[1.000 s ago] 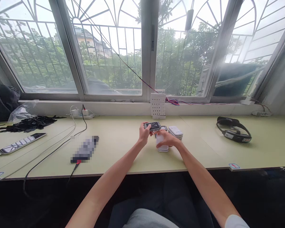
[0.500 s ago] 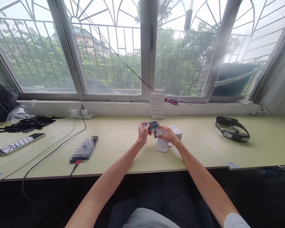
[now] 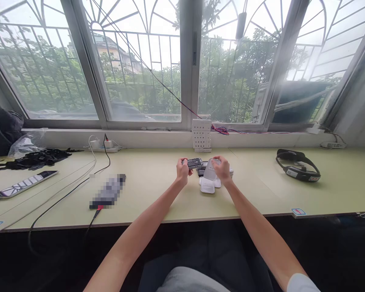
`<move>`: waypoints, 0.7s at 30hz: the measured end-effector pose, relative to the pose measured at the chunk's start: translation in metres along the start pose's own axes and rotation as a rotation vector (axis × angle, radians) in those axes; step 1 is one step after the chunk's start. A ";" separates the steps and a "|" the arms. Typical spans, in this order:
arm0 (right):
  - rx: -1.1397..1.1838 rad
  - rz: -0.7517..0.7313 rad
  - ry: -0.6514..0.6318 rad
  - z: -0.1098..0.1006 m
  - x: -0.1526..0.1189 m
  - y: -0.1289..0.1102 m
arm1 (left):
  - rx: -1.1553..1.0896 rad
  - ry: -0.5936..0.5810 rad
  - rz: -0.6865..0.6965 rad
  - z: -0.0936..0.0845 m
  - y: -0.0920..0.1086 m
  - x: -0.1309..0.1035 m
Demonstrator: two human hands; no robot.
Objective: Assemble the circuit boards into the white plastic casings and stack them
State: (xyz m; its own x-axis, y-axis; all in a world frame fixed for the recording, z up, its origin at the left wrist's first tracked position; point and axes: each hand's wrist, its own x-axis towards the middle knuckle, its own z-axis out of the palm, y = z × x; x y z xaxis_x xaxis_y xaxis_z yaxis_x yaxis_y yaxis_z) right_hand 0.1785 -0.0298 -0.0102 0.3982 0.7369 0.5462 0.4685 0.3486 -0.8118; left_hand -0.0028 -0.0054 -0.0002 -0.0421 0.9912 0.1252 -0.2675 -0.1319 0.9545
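My left hand (image 3: 183,171) is closed round the end of a small phone (image 3: 195,163), whose open back shows a black battery with pale print. In my right hand (image 3: 222,169) I pinch a whitish, partly see-through phone back cover (image 3: 211,172) by its upper edge, tilted and apart from the phone. Below it, more white back covers (image 3: 207,186) lie on the table. Dark phones or batteries (image 3: 201,172) rest just behind the cover, partly hidden. Most of a pale stack is behind my right hand.
A white perforated holder (image 3: 202,136) stands against the sill. To the right lies a black head strap device (image 3: 301,166). On the left are a blurred dark device (image 3: 108,191) with a cable, a plugged-in phone (image 3: 24,184) and a heap of black strips (image 3: 33,159). The table edge (image 3: 182,221) runs close to me.
My right hand has lifted the white back cover up and away from the phone, turning it upright. The dark items behind show more. My left hand has stayed nearly in place, the phone slightly turned.
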 end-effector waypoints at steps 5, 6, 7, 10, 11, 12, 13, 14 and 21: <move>-0.046 -0.008 0.067 -0.002 -0.003 -0.002 | 0.028 0.001 -0.057 -0.001 -0.003 0.001; -0.033 0.011 0.065 -0.002 -0.004 -0.002 | 0.022 0.000 -0.072 -0.001 -0.003 0.001; -0.007 0.038 0.062 -0.002 -0.004 -0.002 | 0.014 0.001 -0.086 -0.001 -0.002 0.001; 0.128 0.157 0.056 -0.002 -0.006 -0.002 | -0.022 0.014 -0.126 -0.001 0.002 0.000; 0.176 0.196 0.060 -0.002 -0.006 -0.003 | -0.037 0.020 -0.140 -0.001 0.003 -0.001; 0.219 0.228 0.066 -0.002 -0.006 -0.004 | -0.053 0.027 -0.155 -0.001 0.004 -0.001; 0.251 0.252 0.073 -0.003 -0.006 -0.005 | -0.069 0.034 -0.166 -0.001 0.005 -0.001; 0.272 0.267 0.079 -0.003 -0.006 -0.006 | -0.083 0.040 -0.175 -0.001 0.006 -0.001; 0.238 0.184 0.117 -0.003 -0.005 -0.004 | -0.099 0.081 -0.170 -0.001 0.006 0.000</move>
State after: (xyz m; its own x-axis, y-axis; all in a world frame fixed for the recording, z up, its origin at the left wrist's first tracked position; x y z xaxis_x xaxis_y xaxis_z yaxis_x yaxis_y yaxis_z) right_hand 0.1776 -0.0367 -0.0094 0.5536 0.7332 0.3948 0.1883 0.3516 -0.9170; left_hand -0.0058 -0.0065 0.0051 -0.0642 0.9961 -0.0613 -0.3704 0.0333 0.9283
